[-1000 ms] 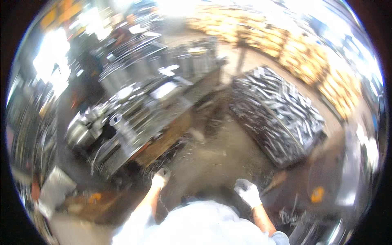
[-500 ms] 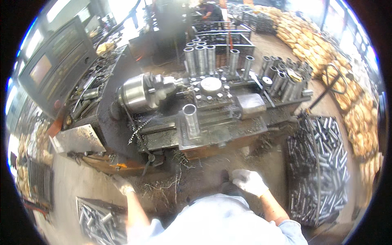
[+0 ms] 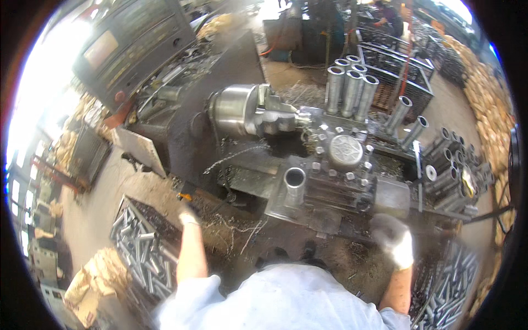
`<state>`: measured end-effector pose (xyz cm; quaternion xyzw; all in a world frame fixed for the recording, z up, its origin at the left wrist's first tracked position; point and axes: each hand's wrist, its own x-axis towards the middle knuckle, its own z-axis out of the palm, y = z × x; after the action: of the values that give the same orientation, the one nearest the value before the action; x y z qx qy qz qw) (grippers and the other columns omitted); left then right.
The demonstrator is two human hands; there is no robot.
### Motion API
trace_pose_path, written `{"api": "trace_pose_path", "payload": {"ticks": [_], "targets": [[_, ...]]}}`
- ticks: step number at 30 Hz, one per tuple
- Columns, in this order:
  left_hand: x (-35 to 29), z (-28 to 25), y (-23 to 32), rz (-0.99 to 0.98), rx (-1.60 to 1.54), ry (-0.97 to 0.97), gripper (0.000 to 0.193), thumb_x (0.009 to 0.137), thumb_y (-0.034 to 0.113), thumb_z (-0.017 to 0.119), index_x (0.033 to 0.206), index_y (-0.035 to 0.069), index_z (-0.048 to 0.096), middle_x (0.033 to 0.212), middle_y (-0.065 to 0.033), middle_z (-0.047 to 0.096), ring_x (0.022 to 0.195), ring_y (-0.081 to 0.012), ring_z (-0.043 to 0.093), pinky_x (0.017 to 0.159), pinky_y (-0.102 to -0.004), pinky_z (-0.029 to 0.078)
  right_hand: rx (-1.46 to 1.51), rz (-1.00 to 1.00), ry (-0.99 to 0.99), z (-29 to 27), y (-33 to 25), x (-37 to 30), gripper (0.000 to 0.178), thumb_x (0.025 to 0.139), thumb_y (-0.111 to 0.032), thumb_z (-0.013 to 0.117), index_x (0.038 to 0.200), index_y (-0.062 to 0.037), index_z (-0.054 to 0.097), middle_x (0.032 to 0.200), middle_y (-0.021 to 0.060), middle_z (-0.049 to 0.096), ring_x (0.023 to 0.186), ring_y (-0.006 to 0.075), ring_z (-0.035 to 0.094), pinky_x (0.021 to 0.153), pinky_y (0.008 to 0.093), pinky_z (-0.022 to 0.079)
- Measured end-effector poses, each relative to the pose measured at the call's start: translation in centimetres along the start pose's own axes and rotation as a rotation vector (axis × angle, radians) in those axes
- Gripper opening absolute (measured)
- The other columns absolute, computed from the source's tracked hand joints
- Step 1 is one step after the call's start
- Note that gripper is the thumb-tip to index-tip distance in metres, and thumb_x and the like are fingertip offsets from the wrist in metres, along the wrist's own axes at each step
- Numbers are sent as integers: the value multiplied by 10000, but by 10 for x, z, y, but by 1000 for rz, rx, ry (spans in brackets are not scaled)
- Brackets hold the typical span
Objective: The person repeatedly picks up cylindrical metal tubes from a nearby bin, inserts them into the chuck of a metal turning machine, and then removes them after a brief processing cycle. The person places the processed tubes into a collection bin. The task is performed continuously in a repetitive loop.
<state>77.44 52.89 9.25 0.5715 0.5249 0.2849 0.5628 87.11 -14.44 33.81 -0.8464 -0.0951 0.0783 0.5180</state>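
Observation:
My left hand (image 3: 187, 213), pale-gloved and small in view, is low beside the lathe's front, just under a small orange part (image 3: 185, 196). Its fingers do not show clearly. My right hand (image 3: 392, 237), in a white glove with greyed fingers, is in front of the carriage's right end, near a grey metal block (image 3: 392, 197). Motion smears its fingers, so whether it grips anything is hidden. Between the hands, a short steel tube (image 3: 295, 187) stands upright on the carriage tray. Behind it are a bolted tool post (image 3: 346, 151) and the shiny chuck (image 3: 236, 110).
Several steel tubes (image 3: 352, 91) stand behind the tool post, with more tubes (image 3: 454, 170) clustered at right. Bins of cut tubes (image 3: 144, 250) flank me on both sides. Curled metal shavings (image 3: 242, 228) lie below the lathe. A person (image 3: 389, 19) is far back.
The view has swung left, shifting the lathe rightward in the picture. My right hand has moved forward from near my body to the carriage's front. My left hand stays low by the lathe.

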Motion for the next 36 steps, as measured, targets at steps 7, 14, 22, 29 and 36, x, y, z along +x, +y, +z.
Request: {"api": "trace_pose_path", "payload": {"ticks": [7, 14, 22, 29, 36], "targets": [[-86, 145, 75, 281, 316, 31, 801, 1022, 495, 599, 1577, -56, 425, 1537, -328, 543, 1428, -481, 520, 1226, -483, 382, -30, -376, 14, 0, -64, 133, 590, 800, -58, 750, 1378, 23, 669, 1245, 198, 769, 1142, 248, 750, 1035, 361, 574], [-155, 190, 105, 1151, 1070, -250, 736, 924, 327, 753, 1552, 39, 503, 1369, -289, 664, 1307, -475, 612, 1090, -578, 506, -753, -114, -448, 81, -125, 313, 884, 814, -570, 799, 1452, 14, 618, 1316, 250, 727, 1132, 365, 728, 1000, 447, 564], [-194, 150, 103, 1073, 447, -633, 526, 890, 142, 783, 1375, -5, 642, 1332, -262, 699, 1241, -433, 679, 1071, -465, 551, -50, 249, -588, 126, -86, 356, 289, 938, -195, 761, 1202, -88, 807, 1007, 38, 783, 836, 144, 708, 697, 320, 555], [-154, 140, 177, 1518, 379, -276, 689, 834, 128, 810, 1450, -51, 557, 1402, -302, 633, 1329, -480, 603, 1173, -563, 462, 265, -560, 561, 62, -161, 322, 241, 985, -92, 726, 1213, -13, 731, 1170, 134, 777, 910, 234, 766, 843, 341, 630], [-93, 276, 266, 1586, 671, -133, 742, 793, 253, 837, 1445, 22, 569, 1485, -215, 580, 1491, -440, 439, 1304, -563, 276, -952, -440, -245, 120, -140, 397, 437, 827, -366, 743, 1061, 1, 784, 1110, 280, 763, 1066, 424, 747, 950, 483, 586]]}}
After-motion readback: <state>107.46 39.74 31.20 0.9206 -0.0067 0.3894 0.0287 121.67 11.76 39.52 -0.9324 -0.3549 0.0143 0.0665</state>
